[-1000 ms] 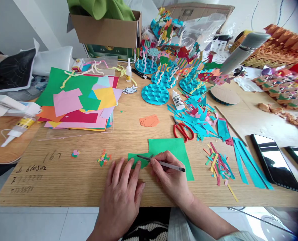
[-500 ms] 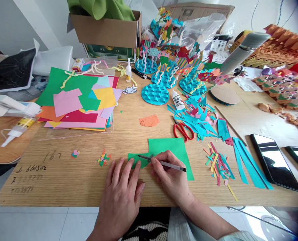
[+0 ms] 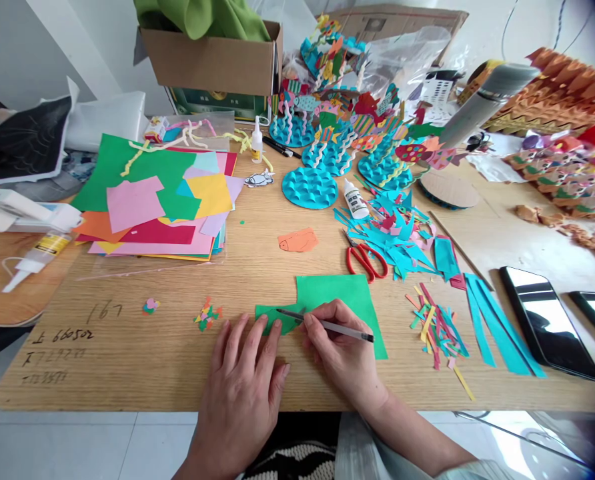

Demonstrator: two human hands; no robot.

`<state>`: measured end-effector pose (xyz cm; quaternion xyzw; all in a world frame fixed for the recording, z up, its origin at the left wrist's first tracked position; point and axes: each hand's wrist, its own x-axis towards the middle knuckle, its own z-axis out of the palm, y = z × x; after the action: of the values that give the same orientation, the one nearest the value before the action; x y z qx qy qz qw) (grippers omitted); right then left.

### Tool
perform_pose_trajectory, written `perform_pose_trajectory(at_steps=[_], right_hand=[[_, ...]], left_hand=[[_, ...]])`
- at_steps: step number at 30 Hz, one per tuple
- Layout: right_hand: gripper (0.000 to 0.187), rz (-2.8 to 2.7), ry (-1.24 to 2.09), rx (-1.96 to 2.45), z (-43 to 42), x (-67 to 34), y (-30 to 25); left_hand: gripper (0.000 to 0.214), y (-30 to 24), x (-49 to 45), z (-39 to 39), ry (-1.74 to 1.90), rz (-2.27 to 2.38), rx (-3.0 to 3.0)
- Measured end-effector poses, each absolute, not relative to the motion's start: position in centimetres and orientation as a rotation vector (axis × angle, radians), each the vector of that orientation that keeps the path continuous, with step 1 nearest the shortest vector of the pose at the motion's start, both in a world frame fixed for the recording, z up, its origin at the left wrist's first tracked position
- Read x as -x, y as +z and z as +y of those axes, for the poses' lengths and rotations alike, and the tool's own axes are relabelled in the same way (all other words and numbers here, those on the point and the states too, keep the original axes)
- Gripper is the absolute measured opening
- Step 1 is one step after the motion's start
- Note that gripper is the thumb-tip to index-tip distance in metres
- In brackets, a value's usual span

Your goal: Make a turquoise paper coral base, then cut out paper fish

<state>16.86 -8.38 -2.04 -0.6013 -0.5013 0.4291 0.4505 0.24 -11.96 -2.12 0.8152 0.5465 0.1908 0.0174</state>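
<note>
R hand (image 3: 340, 347): gripping pen (image 3: 327, 328), tip at green paper (image 3: 337, 300)
L hand (image 3: 240, 393): open, flat, pressing paper
Spot: nr front edge of desk (image 3: 127, 370)

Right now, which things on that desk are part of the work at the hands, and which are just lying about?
At the work:
left hand, flat on the green paper
right hand, gripping a slim pen, tip on the paper

Lying about:
red-handled scissors
glue bottle
orange paper fish
coloured paper stack
smartphone
</note>
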Motion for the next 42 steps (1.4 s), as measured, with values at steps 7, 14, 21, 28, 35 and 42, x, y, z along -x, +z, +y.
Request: perform_pose_trajectory(at_steps=[7,14,21,28,35,42], right_hand=[[0.027,-1.225,1.055,1.494,-8.4,-16.85,-1.88],[0.028,-1.222,1.035,1.505,-8.4,-16.84,-1.71],[0.027,-1.213,1.012,1.513,-8.44,-16.9,-1.84],[0.027,-1.206,0.983,1.501,-8.39,-16.93,-1.68],[0.024,-1.212,1.055,1.431,-8.44,-16.82,-1.89],[0.025,-1.224,1.123,1.437,-8.36,-16.6,-1.73]], left_hand=[[0.04,-2.18,-0.21,-11.98,0.588,1.695,-2.527],[0.04,-2.17,-0.18,-11.99,0.573,1.704,-2.532],[0.039,-2.17,-0.23,-12.01,0.591,1.699,-2.532],[0.039,-2.13,-0.21,-11.94,0.598,1.7,-2.527],[0.04,-2.21,-0.24,-11.98,0.585,1.697,-2.531],[0.041,-2.24,-0.19,-11.98,0.588,1.699,-2.532]])
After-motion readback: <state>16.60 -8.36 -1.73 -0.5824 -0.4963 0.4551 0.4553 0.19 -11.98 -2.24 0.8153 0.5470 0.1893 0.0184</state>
